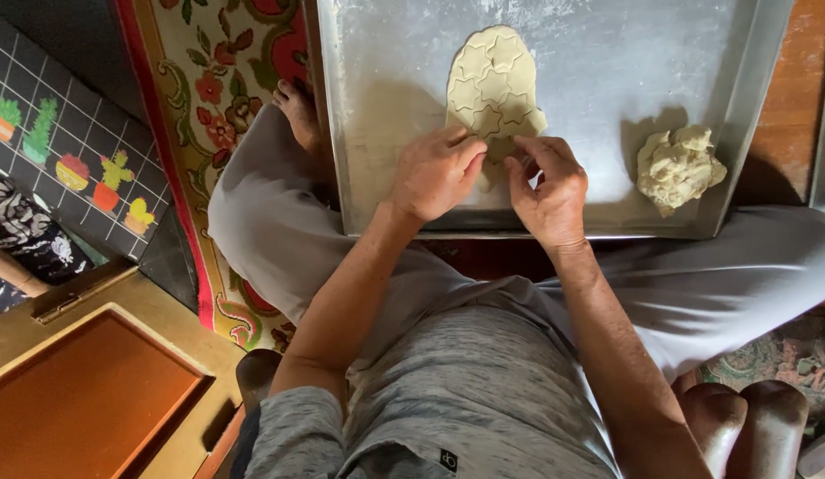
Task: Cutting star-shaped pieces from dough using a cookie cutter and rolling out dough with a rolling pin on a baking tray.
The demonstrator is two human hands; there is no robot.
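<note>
I sit cross-legged on the floor in grey trousers and a flecked grey shirt, and my forearms run out from my lap to the near edge of a floured metal baking tray [599, 53] that rests before my knees. My left hand [434, 173] lies on the tray with its knuckles up, fingers [465, 151] curled and bunched together, their tips pressing down at the near end of the rolled dough sheet [494, 84]. My right hand [550, 191] sits just beside it, fingers [544, 153] bent inward toward the left ones, the tips pinching at the same near edge of the sheet. Between the two hands the dough is mostly hidden, so I cannot tell whether anything small is gripped there beyond the dough itself.

The dough sheet stretches away from my fingertips toward the far side of the tray, a pale oval marked all over with star-shaped cuts that fit against one another. To the right of it, well apart and near the tray's right wall, sits a lumpy ball of dough scraps [678, 167].

Off to my left my bare foot [299, 111] rests on a flowered rug [226, 98] touching the tray's left rim. Nearer to me on that side stands a wooden box with an orange-brown panel [84, 404], and beyond it a dark mat printed with cactus pictures [66, 142].
</note>
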